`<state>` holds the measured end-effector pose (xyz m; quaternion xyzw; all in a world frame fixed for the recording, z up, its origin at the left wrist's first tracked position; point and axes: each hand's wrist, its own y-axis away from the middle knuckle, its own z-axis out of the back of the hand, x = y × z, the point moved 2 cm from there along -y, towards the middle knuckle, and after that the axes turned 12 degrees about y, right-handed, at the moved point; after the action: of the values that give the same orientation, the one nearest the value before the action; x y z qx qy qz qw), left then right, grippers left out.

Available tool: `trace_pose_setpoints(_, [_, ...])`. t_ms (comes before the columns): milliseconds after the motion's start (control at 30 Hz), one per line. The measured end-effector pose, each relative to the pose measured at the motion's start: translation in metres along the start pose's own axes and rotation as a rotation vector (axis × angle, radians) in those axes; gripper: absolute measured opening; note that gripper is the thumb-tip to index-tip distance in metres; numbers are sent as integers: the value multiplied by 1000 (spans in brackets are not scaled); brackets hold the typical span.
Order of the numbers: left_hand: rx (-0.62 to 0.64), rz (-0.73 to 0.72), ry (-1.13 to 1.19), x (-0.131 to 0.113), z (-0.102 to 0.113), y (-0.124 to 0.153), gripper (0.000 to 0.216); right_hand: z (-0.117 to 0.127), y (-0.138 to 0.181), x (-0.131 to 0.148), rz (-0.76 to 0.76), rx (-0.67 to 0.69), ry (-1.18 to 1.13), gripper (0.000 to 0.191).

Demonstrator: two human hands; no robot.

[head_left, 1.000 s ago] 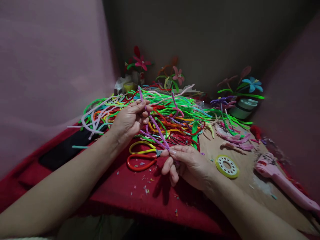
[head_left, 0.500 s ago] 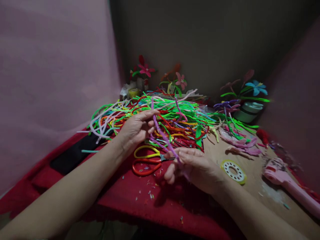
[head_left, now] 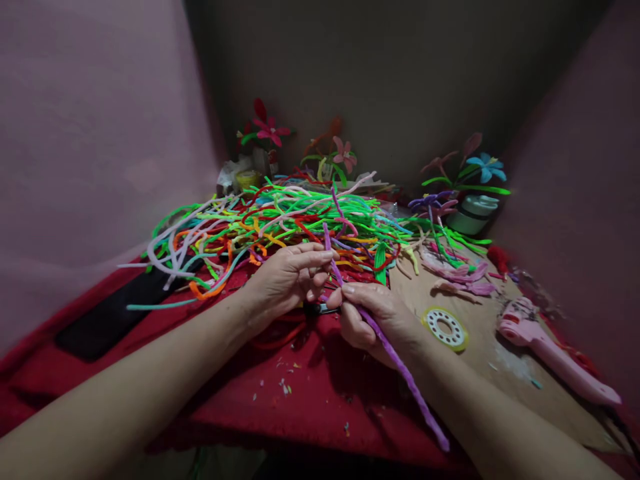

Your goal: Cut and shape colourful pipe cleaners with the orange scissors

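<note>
A purple pipe cleaner runs from my fingers down along my right forearm. My right hand is closed around it near its upper part. My left hand pinches the top end of the same stem, fingertips close to the right hand. Both hands hover over the red cloth, just in front of a big heap of coloured pipe cleaners. Scissors with red and yellow handles lie mostly hidden under my left hand.
A yellow-rimmed white disc and a pink glue gun lie on brown cardboard at right. Finished pipe-cleaner flowers stand at the back, a blue one in a pot. A black strip lies at left.
The purple pipe cleaner has been drawn through my right hand, so its long end now trails toward me. My left hand has moved right and down, closer to the right hand.
</note>
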<state>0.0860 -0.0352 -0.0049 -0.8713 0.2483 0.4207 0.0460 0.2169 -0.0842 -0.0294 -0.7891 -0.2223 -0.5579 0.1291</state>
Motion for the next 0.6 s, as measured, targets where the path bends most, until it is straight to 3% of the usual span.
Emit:
trace_pose_setpoints(167, [-37,5,16,3,1,0,10,0,0,3,12,9,-3,20])
trace_pose_setpoints(600, [80,47,-136,16,-1,4,11,9,-4,-1,27,-116,74,14])
